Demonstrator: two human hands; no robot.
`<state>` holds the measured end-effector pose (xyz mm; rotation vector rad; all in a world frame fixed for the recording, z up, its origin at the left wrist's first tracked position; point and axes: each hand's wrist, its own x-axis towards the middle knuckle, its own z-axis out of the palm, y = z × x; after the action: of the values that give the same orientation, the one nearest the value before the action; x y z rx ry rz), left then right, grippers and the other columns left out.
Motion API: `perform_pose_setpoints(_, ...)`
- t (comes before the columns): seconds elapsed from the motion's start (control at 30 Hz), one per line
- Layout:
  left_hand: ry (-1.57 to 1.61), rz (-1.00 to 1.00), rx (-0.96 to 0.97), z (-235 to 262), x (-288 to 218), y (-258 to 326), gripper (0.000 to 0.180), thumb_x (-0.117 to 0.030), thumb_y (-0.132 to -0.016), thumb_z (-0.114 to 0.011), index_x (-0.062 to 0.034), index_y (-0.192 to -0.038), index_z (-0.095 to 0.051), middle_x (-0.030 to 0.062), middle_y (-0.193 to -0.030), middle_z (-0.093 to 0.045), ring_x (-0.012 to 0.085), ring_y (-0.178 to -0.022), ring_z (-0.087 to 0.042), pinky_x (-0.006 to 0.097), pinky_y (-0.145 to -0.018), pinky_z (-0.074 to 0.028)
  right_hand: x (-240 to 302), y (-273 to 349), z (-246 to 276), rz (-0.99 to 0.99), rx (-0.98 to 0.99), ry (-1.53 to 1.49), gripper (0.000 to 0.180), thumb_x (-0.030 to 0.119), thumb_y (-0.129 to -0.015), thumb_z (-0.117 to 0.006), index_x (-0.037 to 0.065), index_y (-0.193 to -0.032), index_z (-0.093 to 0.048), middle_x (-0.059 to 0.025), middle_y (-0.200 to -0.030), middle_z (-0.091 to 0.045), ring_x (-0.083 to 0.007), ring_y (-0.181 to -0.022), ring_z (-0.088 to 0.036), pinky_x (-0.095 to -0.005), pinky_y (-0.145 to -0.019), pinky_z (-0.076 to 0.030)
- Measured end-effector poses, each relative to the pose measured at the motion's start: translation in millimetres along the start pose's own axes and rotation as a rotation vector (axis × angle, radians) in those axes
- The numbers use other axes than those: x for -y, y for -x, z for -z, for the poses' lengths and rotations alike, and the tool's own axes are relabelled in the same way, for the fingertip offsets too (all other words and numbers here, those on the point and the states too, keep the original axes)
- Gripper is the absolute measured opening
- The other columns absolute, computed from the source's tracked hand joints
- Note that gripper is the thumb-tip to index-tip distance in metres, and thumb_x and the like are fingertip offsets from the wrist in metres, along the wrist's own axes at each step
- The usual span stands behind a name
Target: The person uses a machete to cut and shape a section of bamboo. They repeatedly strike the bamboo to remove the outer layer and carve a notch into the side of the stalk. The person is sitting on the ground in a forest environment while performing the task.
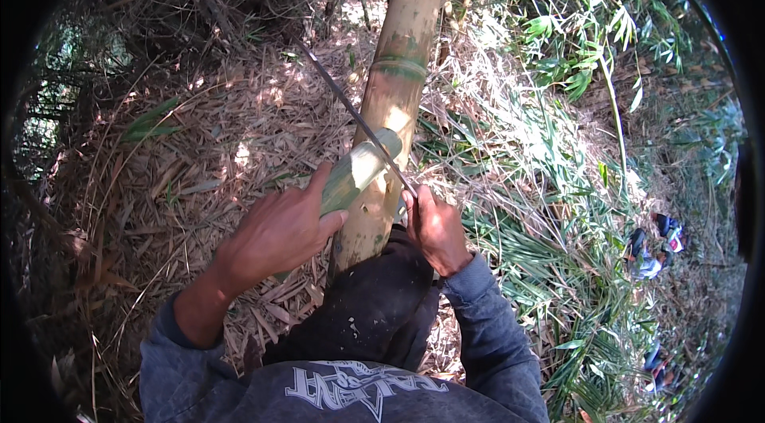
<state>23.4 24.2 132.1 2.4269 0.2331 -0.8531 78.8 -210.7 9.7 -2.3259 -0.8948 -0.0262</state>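
Observation:
A length of green bamboo point(346, 186) with a pale patch lies slantwise on a thick tan bamboo pole point(399, 80). My left hand point(279, 233) is closed round its near part, thumb along the side. In my right hand point(436, 230) is a tool with a long thin blade point(343, 98), seen nearly edge-on, so I cannot tell whether it is a saw or a machete. Its blade crosses over the green bamboo close to the far end and points up to the left. The fingers hide most of the handle. One dark-trousered knee point(366, 303) is at the pole's near end.
Dry fallen leaves point(191, 184) cover the ground on the left, with tangled brush point(215, 0) behind. On the right are cut green leaves point(510, 263) and a leafy bamboo shoot point(613, 96). Small coloured items point(653, 249), too blurred to name, lie at the far right.

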Motion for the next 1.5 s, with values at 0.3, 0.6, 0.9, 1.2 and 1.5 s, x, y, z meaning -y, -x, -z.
perform_pose_setpoints(0.3,-0.071,0.017,0.019,6,-7,-4,0.073,-0.037,-0.096,-0.053,0.0062,-0.147,-0.025,0.032,-0.099,-0.066,0.0492,-0.093,-0.064,0.055,-0.086,-0.049,-6,-3,-3,-0.026,0.033,0.005,0.014,0.015,-0.098,-0.057,0.004,-0.091,-0.051,-0.0185,-0.064,-0.058,-0.0375,-0.05,-0.059,-0.0457,-0.045,-0.046)
perform_pose_setpoints(0.6,-0.119,0.051,0.042,3,-13,-2,0.071,-0.035,-0.096,-0.053,0.0051,-0.147,-0.025,0.0316,-0.102,-0.066,0.0479,-0.095,-0.065,0.055,-0.088,-0.049,32,-13,25,-0.01,-0.13,-0.127,0.019,0.016,-0.098,-0.058,0.002,-0.086,-0.054,-0.0213,-0.068,-0.06,-0.0348,-0.049,-0.06,-0.0424,-0.043,-0.045)
perform_pose_setpoints(0.9,-0.121,0.06,-0.004,-9,-12,-1,0.073,-0.035,-0.095,-0.055,0.004,-0.148,-0.024,0.0323,-0.105,-0.065,0.0484,-0.097,-0.064,0.055,-0.09,-0.048,10,5,12,-0.086,-0.025,-0.073,0.014,0.013,-0.097,-0.058,-0.001,-0.097,-0.055,-0.0211,-0.07,-0.061,-0.0371,-0.054,-0.061,-0.0445,-0.045,-0.045)
perform_pose_setpoints(1.2,-0.191,-0.009,-0.085,-20,-10,4,0.068,-0.033,-0.095,-0.056,0.0026,-0.145,-0.026,0.0346,-0.097,-0.064,0.0513,-0.093,-0.064,0.057,-0.088,-0.048,-4,18,1,-0.1,0.074,0.032,0.022,0.019,-0.098,-0.057,0.002,-0.087,-0.048,-0.0199,-0.066,-0.057,-0.0398,-0.051,-0.058,-0.0472,-0.044,-0.044)
perform_pose_setpoints(1.5,-0.152,-0.016,-0.093,-21,-6,1,0.068,-0.033,-0.095,-0.057,0.0016,-0.145,-0.027,0.0354,-0.096,-0.064,0.0517,-0.092,-0.064,0.056,-0.084,-0.05,8,8,7,-0.068,0.006,0.009,0.018,0.016,-0.098,-0.056,0.002,-0.091,-0.047,-0.0198,-0.07,-0.058,-0.0404,-0.053,-0.058,-0.0487,-0.047,-0.045)
